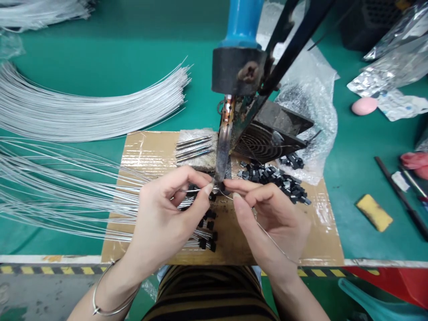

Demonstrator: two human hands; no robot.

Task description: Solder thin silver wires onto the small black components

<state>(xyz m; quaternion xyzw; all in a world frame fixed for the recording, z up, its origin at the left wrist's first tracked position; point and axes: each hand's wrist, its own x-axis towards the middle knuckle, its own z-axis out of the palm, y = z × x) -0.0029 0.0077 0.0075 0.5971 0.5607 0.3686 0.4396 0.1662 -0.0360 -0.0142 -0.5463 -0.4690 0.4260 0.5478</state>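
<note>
My left hand (167,214) pinches a thin white wire (67,196) near its end, just under the tip of a fixed soldering iron (223,147). My right hand (267,218) pinches a thin strand, likely solder wire (274,243), which trails down over my palm toward the wrist. Both pinches meet at the iron's tip (219,180), above a taped cardboard pad (150,151). Small black components (207,232) sit on wire ends below my left hand.
A pile of black components (277,178) lies right of the iron beside a small fan (267,138). Bundles of white wires (83,107) spread across the green table at left. A yellow sponge (373,212), a pink object (364,106) and plastic bags (391,71) lie at right.
</note>
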